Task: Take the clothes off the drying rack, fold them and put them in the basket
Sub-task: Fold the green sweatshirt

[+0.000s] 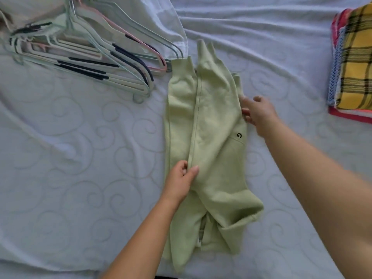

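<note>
A pale green pair of sweatpants (213, 125) lies lengthwise on the white bed, its legs folded one over the other, cuffs pointing away from me. My left hand (182, 181) pinches the folded seam edge near the waist end between thumb and fingers. At the garment's right edge, beside a small black logo, my right hand (256, 112) grips the fabric with curled fingers. No drying rack or basket is in view.
A heap of empty plastic hangers (96, 63) lies on the bed at the upper left. A stack of folded clothes topped by a yellow plaid piece (356, 63) sits at the right edge. The white quilted bedcover (80, 178) spreads all around.
</note>
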Available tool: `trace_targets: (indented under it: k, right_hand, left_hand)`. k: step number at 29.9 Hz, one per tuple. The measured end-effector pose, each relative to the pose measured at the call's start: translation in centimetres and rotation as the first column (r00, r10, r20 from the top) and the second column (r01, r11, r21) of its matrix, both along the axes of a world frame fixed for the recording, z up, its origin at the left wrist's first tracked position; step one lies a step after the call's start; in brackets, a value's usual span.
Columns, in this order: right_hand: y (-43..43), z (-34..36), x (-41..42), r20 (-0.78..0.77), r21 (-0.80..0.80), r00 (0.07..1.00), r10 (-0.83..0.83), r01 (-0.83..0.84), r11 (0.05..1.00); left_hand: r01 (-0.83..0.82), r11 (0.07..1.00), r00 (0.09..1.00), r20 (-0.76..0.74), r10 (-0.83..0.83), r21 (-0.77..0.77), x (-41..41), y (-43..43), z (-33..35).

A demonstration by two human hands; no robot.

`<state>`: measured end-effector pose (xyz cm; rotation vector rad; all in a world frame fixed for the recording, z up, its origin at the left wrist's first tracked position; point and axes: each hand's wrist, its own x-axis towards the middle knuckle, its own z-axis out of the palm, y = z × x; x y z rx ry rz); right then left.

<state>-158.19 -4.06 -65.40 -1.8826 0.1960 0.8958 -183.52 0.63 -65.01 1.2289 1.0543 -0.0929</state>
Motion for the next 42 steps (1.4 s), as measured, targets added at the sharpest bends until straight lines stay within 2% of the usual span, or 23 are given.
trace_targets:
  k: [3,5,7,9,12,17,22,23,26,28,30,33,36,38,40,41,42]
  right_hand:
    - [-4.4,-1.5,-4.5,0.204,-0.06,0.979,0.011,0.001,0.998]
    - [-7.5,-0.9,-8.1,0.238,-0.141,0.97,0.057,-0.023,0.99]
    - [-11.0,0.1,-11.8,0.11,-0.217,0.986,0.124,-0.097,0.971]
    - [-14.0,1.0,-14.5,-0.098,-0.245,0.976,0.193,-0.212,0.946]
    - [-16.5,2.9,-16.3,-0.301,-0.196,0.921,0.245,-0.312,0.93]
    - [-18.0,6.9,-19.2,-0.298,-0.007,0.924,0.241,-0.254,0.967]
    - [-19.2,6.8,-23.7,-0.244,-0.001,0.887,0.391,-0.404,0.915]
    - [-19.2,6.6,-24.4,-0.247,-0.008,0.893,0.377,-0.391,0.92]
    - [-19.1,6.3,-25.1,-0.308,0.01,0.935,0.174,-0.179,0.984]
    - [-19.2,6.1,-25.5,-0.354,-0.02,0.93,0.102,-0.116,0.993]
    - [-19.4,5.5,-26.1,-0.37,-0.089,0.926,0.082,-0.123,0.988]
    - [-19.3,4.5,-26.4,-0.356,-0.165,0.919,0.168,-0.239,0.957]
    - [-19.1,3.6,-26.3,-0.323,-0.242,0.918,0.229,-0.314,0.918]
    - [-18.9,3.3,-26.2,-0.294,-0.255,0.933,0.207,-0.285,0.924]
    - [-18.8,3.5,-26.2,-0.288,-0.24,0.934,0.212,-0.285,0.928]
    - [-19.0,3.5,-26.3,-0.309,-0.222,0.929,0.205,-0.28,0.934]
    - [-19.3,3.6,-26.3,-0.335,-0.207,0.923,0.19,-0.269,0.941]
  left_hand:
    - [-0.009,1.0,1.0,-0.023,0.009,-0.029,0.1,0.1,-0.4]
    - [-0.01,0.998,1.0,0.005,0.01,-0.066,0.1,0.2,-0.2]
    - [-0.019,0.996,1.0,0.02,0.021,-0.088,0.0,0.2,-0.1]
    - [-0.024,0.996,1.0,0.011,0.025,-0.089,0.0,0.3,0.0]
    - [-0.021,0.994,1.0,-0.007,0.021,-0.103,0.3,0.5,0.3]
    - [-0.04,0.991,0.999,-0.016,0.039,-0.126,0.5,0.9,0.6]
    - [-0.117,0.967,0.993,-0.045,0.109,-0.224,0.1,1.3,0.5]
    - [-0.118,0.966,0.993,-0.053,0.108,-0.23,0.2,1.3,0.5]
    - [-0.065,0.985,0.995,-0.082,0.052,-0.161,0.5,1.5,0.5]
    - [-0.012,0.996,0.994,-0.11,0.002,-0.087,0.8,1.4,0.6]
    - [0.05,0.998,0.988,-0.152,-0.043,0.045,1.0,1.1,0.4]
    - [0.138,0.951,0.973,-0.218,-0.078,0.277,1.4,0.9,-0.3]
    - [0.17,0.942,0.961,-0.262,-0.093,0.29,1.8,0.6,-0.3]
    - [0.215,0.919,0.926,-0.369,-0.084,0.33,1.5,0.1,-0.3]
    - [0.113,0.96,0.92,-0.391,-0.005,0.254,0.4,-0.7,-0.2]
    - [-0.034,0.989,0.932,-0.354,0.082,0.141,-0.2,-1.3,-0.3]
    - [-0.201,0.979,0.928,-0.318,0.196,0.017,-0.9,-2.1,-0.3]
